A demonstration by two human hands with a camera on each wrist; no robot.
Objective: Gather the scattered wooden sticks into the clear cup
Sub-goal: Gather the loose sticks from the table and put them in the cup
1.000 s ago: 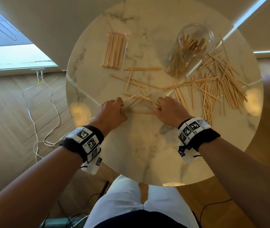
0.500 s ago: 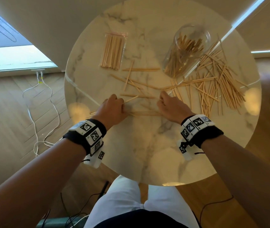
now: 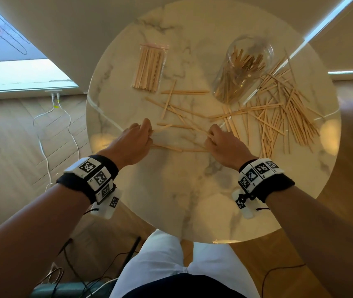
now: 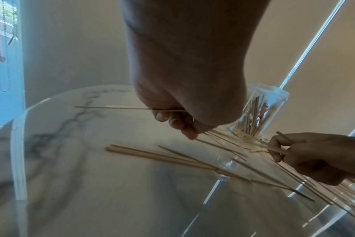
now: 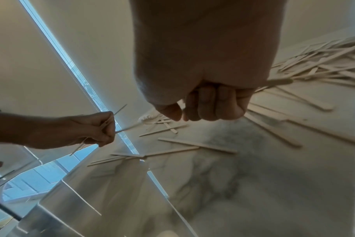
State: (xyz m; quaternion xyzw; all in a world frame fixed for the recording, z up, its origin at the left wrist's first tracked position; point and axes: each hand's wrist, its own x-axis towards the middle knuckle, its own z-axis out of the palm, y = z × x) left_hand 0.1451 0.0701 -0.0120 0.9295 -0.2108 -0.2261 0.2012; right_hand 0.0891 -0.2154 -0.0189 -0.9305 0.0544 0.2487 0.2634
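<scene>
Thin wooden sticks (image 3: 184,114) lie scattered across the round marble table (image 3: 192,201), with a dense pile (image 3: 283,112) at the right. The clear cup (image 3: 244,67) stands at the back right, partly filled with sticks; it also shows in the left wrist view as the cup (image 4: 259,115). My left hand (image 3: 137,138) is curled round a few sticks (image 4: 116,108) just above the table. My right hand (image 3: 220,143) grips other sticks (image 5: 278,82) in its curled fingers. Both hands hover over the loose sticks (image 3: 180,149) near the table's middle.
A plastic packet of sticks (image 3: 149,67) lies at the back left of the table. White cables (image 3: 49,134) run over the wooden floor at the left. My knees in white trousers (image 3: 167,261) are under the table's near edge.
Both hands have lifted slightly and moved a little farther from me, each still holding sticks. A few loose sticks between them have shifted.
</scene>
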